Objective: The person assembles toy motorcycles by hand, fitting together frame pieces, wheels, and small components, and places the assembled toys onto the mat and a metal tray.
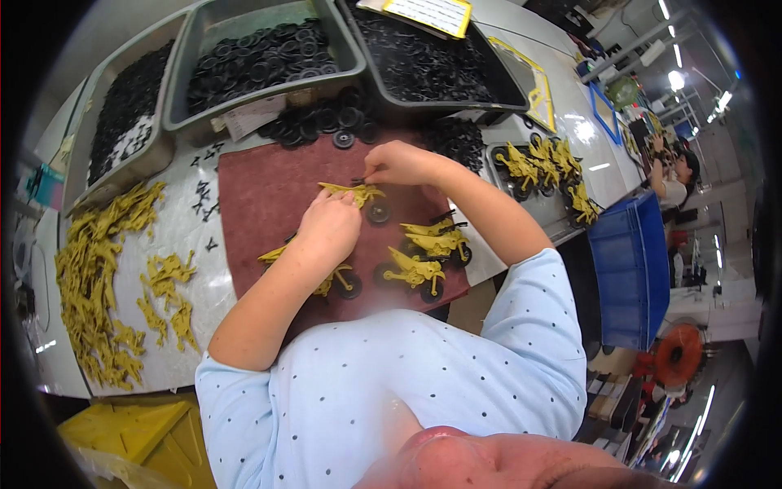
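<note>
Pale-blue dotted fabric shirt [366,367] across lower middle of frame. Above centre, on dark-red cloth mat [257,191]: yellow plastic motorcycle-shaped body [368,193], black round wheel [379,213] just below its right end. Left hand [332,226]: fingers pressed over body. Right hand [397,163]: fingertips pinching seemingly small black plastic part [358,180]. Best: brace body firmly, align part squarely, push straight, no twisting.

A blue crate [627,273] stands at the right with a round orange fan [681,355] beyond it, a co-worker [674,189] is farther off near bright ceiling lamps [676,80], a yellow bin [134,433] sits at the lower left, and a yellow-framed printed sheet [428,11] lies at the top.
</note>
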`<state>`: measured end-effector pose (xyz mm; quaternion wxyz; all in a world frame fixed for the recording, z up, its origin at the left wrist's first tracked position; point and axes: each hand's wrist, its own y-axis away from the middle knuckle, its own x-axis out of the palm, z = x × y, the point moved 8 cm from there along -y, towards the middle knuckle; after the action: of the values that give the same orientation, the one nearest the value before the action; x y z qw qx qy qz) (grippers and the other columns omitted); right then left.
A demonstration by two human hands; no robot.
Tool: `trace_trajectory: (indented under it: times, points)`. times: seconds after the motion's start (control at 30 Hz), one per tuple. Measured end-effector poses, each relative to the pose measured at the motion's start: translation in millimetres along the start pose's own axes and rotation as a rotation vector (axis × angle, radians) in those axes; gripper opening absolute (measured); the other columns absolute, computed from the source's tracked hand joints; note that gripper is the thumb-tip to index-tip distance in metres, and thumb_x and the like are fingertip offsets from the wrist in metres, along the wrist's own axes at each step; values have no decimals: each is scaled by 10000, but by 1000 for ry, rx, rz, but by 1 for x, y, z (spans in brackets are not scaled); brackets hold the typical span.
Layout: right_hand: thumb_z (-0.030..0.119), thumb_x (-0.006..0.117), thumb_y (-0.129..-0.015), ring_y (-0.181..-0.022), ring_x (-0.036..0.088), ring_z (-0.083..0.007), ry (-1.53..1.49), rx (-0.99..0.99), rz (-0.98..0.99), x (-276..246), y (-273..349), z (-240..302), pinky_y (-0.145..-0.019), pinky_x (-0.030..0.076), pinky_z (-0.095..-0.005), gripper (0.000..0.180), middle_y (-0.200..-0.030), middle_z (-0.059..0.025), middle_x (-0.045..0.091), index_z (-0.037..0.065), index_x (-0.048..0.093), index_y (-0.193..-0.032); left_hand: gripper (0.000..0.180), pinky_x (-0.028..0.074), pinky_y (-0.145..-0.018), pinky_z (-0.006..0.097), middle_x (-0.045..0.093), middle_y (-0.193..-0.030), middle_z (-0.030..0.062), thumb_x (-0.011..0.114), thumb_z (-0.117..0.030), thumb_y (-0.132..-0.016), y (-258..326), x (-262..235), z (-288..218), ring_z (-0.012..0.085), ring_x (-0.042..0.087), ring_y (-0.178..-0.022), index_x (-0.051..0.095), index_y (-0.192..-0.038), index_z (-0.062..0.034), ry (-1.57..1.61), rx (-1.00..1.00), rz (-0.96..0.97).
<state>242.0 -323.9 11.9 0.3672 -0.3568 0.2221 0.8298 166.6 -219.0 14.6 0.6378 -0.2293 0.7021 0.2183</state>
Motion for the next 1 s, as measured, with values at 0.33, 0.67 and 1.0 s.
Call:
trace_trajectory:
  times: [0.33, 0.67, 1.0]
  points:
    - [180, 662, -866, -913, 647, -313, 107, 104, -140, -23, 18, 14, -807, 512, -370, 265, -977, -160, 661, 33, 651, -1087, 197, 449, -910, 420, 641, -971, 98, 608, -109, -757, 52, -59, 11, 287, 603, -981, 645, -936, -34, 148, -107, -411]
    - [80, 665, -859, -827, 602, -198, 169, 42, -259, -37, 34, 58, -759, 502, -302, 297, -960, -90, 600, 44, 621, -1150, 251, 435, -905, 446, 592, -1222, 142, 605, -76, -804, 221, -48, 152, 279, 534, -1155, 699, -1037, -97, -239, -694, -243]
    - [112, 641, -893, -835, 650, -176, 21, -81, -338, -24, 17, 111, -734, 522, -292, 288, -969, -89, 670, 56, 624, -1175, 393, 495, -757, 318, 700, -982, 92, 633, -12, -840, 163, -69, 152, 207, 662, -846, 567, -1224, -68, 678, -541, -381]
